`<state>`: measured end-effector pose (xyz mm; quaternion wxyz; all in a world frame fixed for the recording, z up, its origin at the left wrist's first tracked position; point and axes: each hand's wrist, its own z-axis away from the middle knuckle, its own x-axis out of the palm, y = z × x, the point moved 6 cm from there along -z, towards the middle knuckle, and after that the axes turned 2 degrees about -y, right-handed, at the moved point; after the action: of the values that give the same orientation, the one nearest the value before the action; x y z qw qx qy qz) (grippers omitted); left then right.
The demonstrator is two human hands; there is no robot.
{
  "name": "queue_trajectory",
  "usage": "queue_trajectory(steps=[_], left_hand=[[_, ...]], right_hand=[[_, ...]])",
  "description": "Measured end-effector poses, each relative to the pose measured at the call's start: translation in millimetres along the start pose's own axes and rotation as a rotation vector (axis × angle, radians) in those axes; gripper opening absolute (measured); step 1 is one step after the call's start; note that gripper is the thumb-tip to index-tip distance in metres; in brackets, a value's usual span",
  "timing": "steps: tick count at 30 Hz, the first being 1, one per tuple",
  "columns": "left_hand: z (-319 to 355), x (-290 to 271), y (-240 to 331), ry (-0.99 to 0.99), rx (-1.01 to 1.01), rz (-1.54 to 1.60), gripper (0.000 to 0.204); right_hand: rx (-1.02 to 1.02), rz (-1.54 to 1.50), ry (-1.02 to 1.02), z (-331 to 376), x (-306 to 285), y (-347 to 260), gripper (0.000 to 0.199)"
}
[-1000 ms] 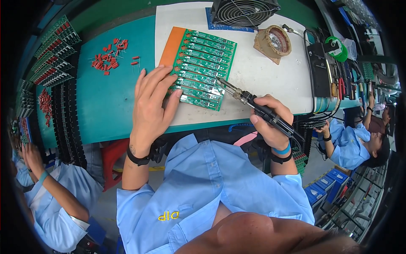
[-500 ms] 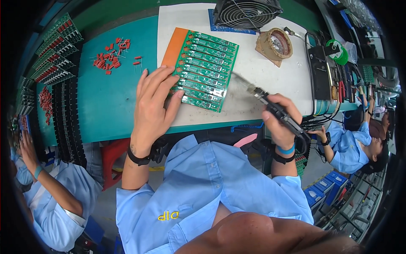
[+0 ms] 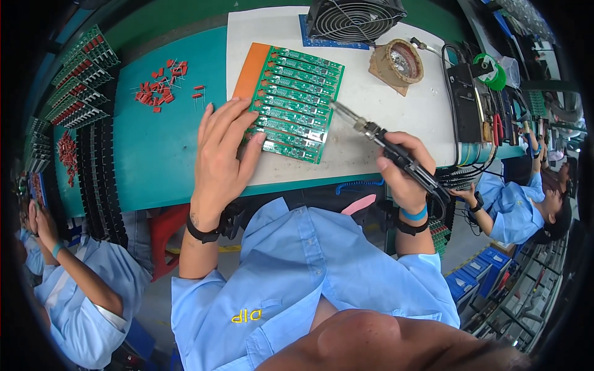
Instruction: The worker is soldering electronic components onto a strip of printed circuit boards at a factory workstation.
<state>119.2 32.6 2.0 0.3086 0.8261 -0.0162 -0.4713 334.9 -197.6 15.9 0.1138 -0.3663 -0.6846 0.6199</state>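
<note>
Tabletop: teal surface (image 3: 161,154) with a white mat (image 3: 383,99) laid over its right part; dark green strip along the far edge
Left side: black racks (image 3: 93,167) of red and green parts standing in rows
Right side: blue bins (image 3: 473,278) stacked low near the floor; shelving beyond
Floor: grey (image 3: 154,303), seen below the tabletop's near edge
Neighbours: seated people in light blue shirts at both sides

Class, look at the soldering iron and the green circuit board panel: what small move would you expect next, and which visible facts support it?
Probably the right hand brings the soldering iron tip down and left onto the green circuit board panel. The tip sits just off the panel's right edge, above the white mat, while the left hand lies flat on the panel's left side, steadying it.
</note>
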Motion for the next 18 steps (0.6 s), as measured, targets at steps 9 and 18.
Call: queue_trajectory(steps=[9, 18], left_hand=[[-1.1, -1.8, 2.7, -0.012, -0.002, 0.004, 0.029], [-0.8, -1.3, 1.9, -0.013, -0.002, 0.007, 0.030]], right_hand=[[0.048, -0.048, -0.151, -1.3, 14.1, 4.8, 0.040], [0.048, -0.015, -0.169, -3.4, 15.8, 2.1, 0.040]])
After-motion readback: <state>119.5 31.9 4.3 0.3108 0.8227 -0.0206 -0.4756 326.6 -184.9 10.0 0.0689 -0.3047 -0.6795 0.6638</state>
